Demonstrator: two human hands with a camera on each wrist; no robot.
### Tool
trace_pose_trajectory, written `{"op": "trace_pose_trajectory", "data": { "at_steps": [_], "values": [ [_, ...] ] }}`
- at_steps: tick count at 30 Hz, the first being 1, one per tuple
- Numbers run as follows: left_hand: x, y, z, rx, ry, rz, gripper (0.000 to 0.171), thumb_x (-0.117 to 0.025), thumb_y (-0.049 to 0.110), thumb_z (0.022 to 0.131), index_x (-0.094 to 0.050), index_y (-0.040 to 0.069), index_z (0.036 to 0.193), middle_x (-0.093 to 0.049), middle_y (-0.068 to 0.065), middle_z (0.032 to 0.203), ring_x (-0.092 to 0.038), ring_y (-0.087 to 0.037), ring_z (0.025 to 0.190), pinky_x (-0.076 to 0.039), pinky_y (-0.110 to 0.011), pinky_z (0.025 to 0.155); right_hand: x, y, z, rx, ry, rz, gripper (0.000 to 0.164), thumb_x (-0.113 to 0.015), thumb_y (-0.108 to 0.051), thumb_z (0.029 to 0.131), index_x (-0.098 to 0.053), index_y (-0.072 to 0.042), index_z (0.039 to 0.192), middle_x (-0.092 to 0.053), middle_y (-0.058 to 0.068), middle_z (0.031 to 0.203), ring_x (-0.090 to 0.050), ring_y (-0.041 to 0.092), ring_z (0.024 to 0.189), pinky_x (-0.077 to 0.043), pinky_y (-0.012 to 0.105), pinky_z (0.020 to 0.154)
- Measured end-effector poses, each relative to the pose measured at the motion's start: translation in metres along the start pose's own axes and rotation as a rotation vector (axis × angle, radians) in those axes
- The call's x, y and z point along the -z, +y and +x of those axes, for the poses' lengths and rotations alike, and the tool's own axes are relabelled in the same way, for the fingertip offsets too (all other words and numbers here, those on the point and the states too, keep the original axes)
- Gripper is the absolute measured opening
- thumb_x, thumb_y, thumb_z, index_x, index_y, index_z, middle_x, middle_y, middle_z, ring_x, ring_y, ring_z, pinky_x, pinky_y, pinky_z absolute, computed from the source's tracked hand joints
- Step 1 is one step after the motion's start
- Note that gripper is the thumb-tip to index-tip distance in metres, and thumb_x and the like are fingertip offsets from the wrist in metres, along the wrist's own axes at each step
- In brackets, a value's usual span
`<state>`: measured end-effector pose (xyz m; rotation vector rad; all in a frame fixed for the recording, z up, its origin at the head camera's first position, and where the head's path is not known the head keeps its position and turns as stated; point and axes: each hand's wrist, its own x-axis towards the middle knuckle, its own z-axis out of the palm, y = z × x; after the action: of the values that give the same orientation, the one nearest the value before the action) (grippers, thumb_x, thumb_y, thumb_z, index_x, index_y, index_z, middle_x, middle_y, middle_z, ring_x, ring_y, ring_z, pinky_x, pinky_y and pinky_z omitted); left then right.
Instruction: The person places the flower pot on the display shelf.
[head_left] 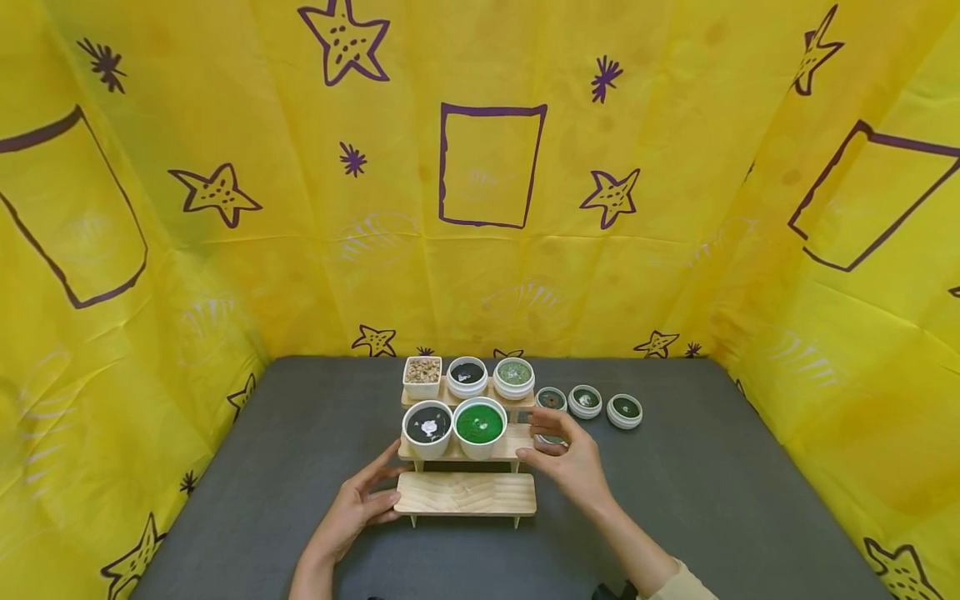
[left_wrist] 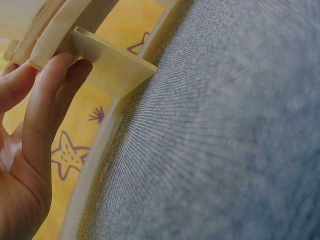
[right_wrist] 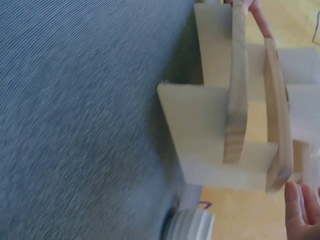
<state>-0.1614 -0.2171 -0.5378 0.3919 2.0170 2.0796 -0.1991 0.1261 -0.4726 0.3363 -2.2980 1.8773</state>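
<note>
A wooden three-tier stand point(head_left: 465, 493) is in front of me in the head view, its lowest board bare. My left hand point(head_left: 358, 500) grips the left end of that board, thumb above and fingers under it; the left wrist view shows the fingers point(left_wrist: 42, 107) at the board's edge. At the right end of the middle tier is my right hand point(head_left: 573, 467), fingers extended, fingertips right at the board end. The middle tier bears a white pot with dark content point(head_left: 428, 427) and one with bright green content point(head_left: 480, 423).
On the top tier are a square pot of brown bits point(head_left: 422, 377), a dark-filled round pot point(head_left: 467, 377) and a pale-green one point(head_left: 513, 377). Several small white pots point(head_left: 625, 412) stand on the grey table point(head_left: 675, 500) to the right, one partly behind my right hand. Yellow cloth point(head_left: 487, 283) surrounds the table.
</note>
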Motion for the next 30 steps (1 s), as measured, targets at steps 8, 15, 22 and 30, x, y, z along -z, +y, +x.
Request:
{"op": "trace_pose_trajectory", "data": {
  "at_steps": [8, 15, 22, 30],
  "values": [
    [0.001, 0.000, -0.001, -0.007, -0.008, -0.011, 0.075, -0.060, 0.005, 0.096, -0.021, 0.016, 0.158, -0.054, -0.014, 0.137, -0.070, -0.008, 0.101, -0.060, -0.024, 0.073, 0.016, 0.014, 0.003, -0.014, 0.073, -0.025, 0.056, -0.087, -0.008, 0.072, -0.064, -0.003, 0.122, -0.068, 0.018, 0.123, -0.067, 0.027, 0.108, -0.059, 0.041, 0.089],
    [0.000, 0.000, 0.000, 0.020, 0.016, 0.015, 0.075, -0.061, 0.006, 0.095, -0.022, 0.016, 0.158, -0.051, -0.016, 0.137, -0.070, -0.007, 0.100, -0.060, -0.024, 0.073, 0.026, 0.028, 0.008, -0.067, 0.134, -0.103, 0.056, -0.088, -0.012, 0.072, -0.065, -0.005, 0.122, -0.068, 0.016, 0.124, -0.066, 0.028, 0.111, -0.058, 0.042, 0.093],
    [-0.002, 0.000, 0.001, 0.049, 0.044, 0.046, 0.075, -0.062, 0.008, 0.095, -0.022, 0.016, 0.158, -0.035, -0.039, 0.144, -0.068, -0.006, 0.099, -0.061, -0.026, 0.073, 0.035, 0.043, 0.014, -0.123, 0.168, -0.143, 0.057, -0.086, -0.010, 0.074, -0.063, -0.002, 0.125, -0.066, 0.019, 0.127, -0.063, 0.035, 0.117, -0.057, 0.041, 0.095],
    [-0.003, 0.001, 0.001, 0.052, 0.048, 0.059, 0.075, -0.062, 0.009, 0.095, -0.023, 0.017, 0.158, -0.043, -0.030, 0.140, -0.069, -0.007, 0.099, -0.061, -0.026, 0.072, 0.039, 0.057, 0.021, -0.211, 0.154, -0.226, 0.063, -0.087, -0.015, 0.073, -0.060, -0.002, 0.129, -0.063, 0.019, 0.131, -0.062, 0.034, 0.119, -0.057, 0.040, 0.095]
  ]
}}
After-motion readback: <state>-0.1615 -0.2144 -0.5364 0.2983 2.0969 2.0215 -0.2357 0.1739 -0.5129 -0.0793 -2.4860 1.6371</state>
